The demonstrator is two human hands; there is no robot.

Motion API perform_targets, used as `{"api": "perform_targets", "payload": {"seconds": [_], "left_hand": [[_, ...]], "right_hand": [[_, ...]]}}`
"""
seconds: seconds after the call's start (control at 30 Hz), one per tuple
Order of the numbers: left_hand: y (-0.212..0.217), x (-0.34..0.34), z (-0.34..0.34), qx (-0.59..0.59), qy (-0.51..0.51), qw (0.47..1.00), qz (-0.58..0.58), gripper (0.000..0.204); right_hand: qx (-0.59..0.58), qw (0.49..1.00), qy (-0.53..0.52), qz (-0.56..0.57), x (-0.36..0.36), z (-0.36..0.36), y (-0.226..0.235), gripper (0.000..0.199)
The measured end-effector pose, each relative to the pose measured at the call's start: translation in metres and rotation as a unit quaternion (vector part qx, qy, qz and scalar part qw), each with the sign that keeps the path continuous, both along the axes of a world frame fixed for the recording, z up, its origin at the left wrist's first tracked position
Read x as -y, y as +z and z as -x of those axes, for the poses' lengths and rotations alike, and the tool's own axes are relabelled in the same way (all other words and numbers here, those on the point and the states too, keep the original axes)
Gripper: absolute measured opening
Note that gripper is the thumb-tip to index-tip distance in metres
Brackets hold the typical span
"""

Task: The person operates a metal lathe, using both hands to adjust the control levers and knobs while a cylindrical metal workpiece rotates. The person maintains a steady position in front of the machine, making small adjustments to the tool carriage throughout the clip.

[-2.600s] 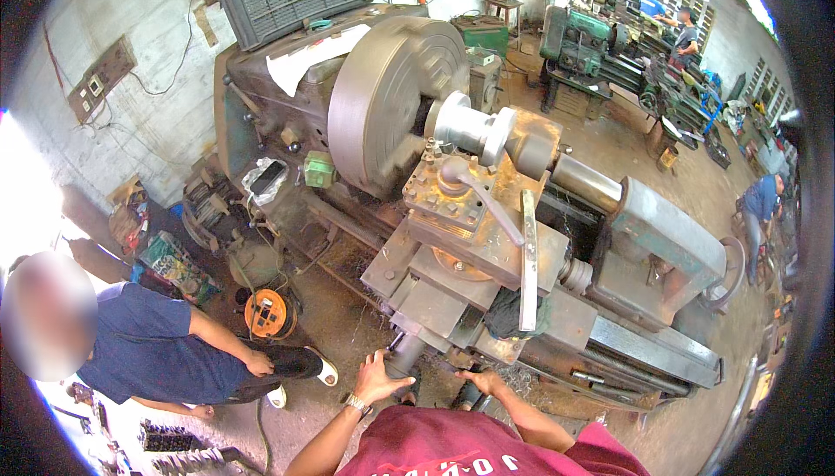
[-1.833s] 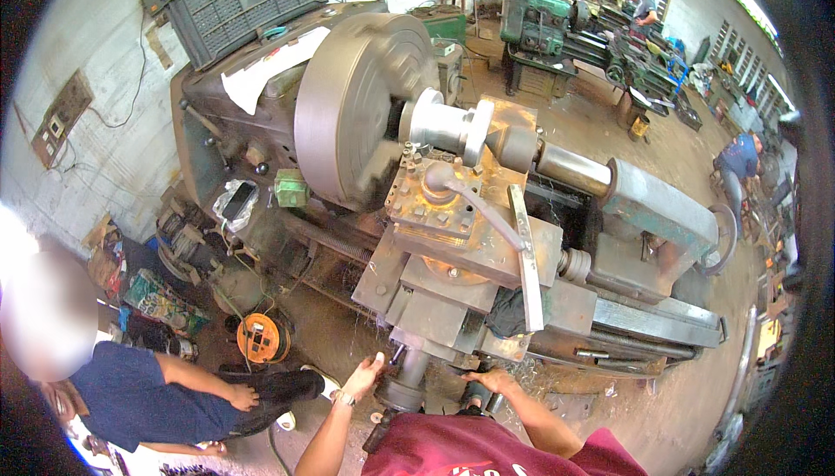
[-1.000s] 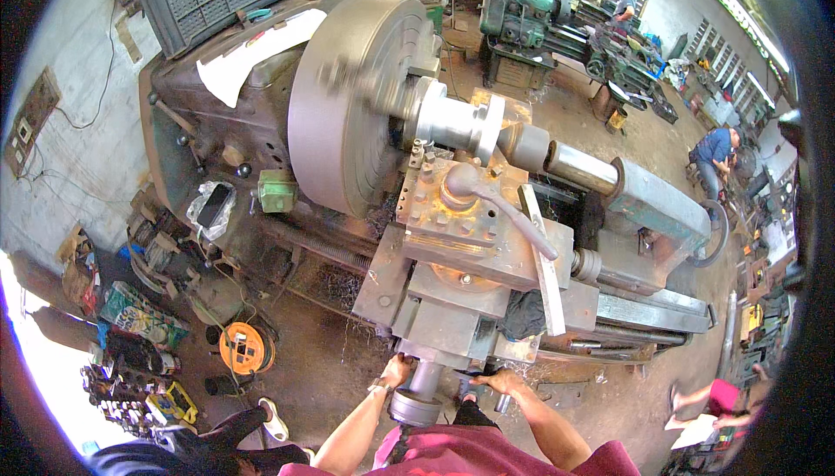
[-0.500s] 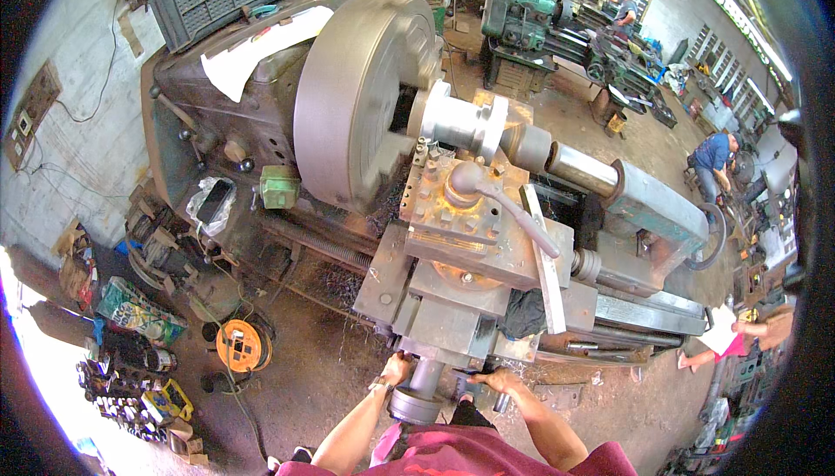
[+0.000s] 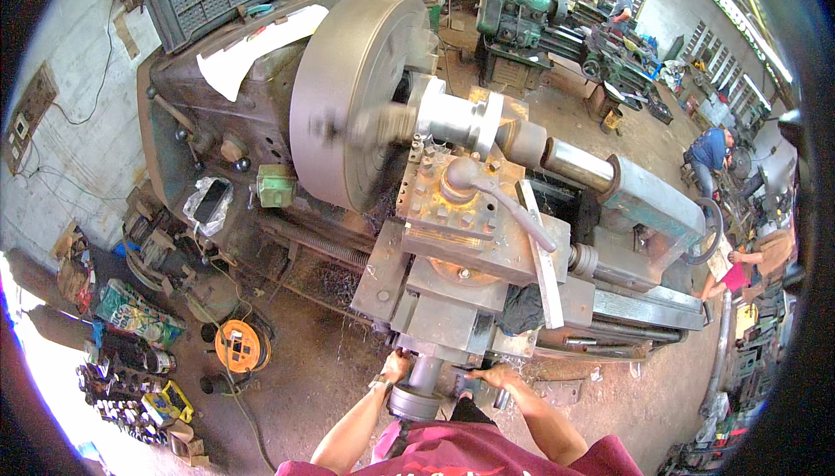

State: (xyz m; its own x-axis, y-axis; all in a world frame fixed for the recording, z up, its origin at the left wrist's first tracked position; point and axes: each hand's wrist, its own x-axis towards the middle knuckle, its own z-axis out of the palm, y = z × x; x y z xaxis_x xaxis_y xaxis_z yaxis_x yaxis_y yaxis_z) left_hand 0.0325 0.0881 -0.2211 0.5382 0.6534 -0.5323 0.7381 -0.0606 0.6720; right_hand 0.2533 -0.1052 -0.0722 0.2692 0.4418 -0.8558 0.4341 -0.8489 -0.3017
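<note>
I stand at a large metal lathe, its round chuck [image 5: 335,102] blurred by spinning. A shiny stepped metal workpiece [image 5: 450,118] sits between the chuck and the tailstock [image 5: 657,206]. The square tool post [image 5: 448,206], with its long clamp lever [image 5: 519,215], stands in front of the workpiece. My left hand [image 5: 397,366] is closed at the underside of the carriage, left of the cross-slide dial [image 5: 416,404]; what its fingers grip is hidden. On the dial's right, my right hand [image 5: 497,376] closes around a dark handle [image 5: 468,377] under the carriage.
A flat metal bar [image 5: 541,259] and a black cloth [image 5: 522,309] lie on the carriage. An orange cable reel [image 5: 242,346] stands on the floor at left, near several bottles [image 5: 122,398]. Other people [image 5: 711,153] work at the right and far back.
The chuck has turned, and its blurred jaws show in different places. My hands hold nearly the same positions. At far right, a person's pale sheet or board has moved away from me.
</note>
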Motion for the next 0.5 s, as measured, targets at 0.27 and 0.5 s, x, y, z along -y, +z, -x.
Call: {"api": "perform_targets", "payload": {"seconds": [0.27,0.5], "left_hand": [[0.002,0.001,-0.002,0.016,0.017,1.000,0.016,0.042],[-0.005,0.004,0.000,0.025,0.029,0.999,-0.012,0.044]], "right_hand": [[0.052,0.994,0.018,0.095,-0.003,0.000,-0.019,0.106],[0.025,0.997,-0.006,0.068,-0.007,0.002,-0.008,0.106]]}}
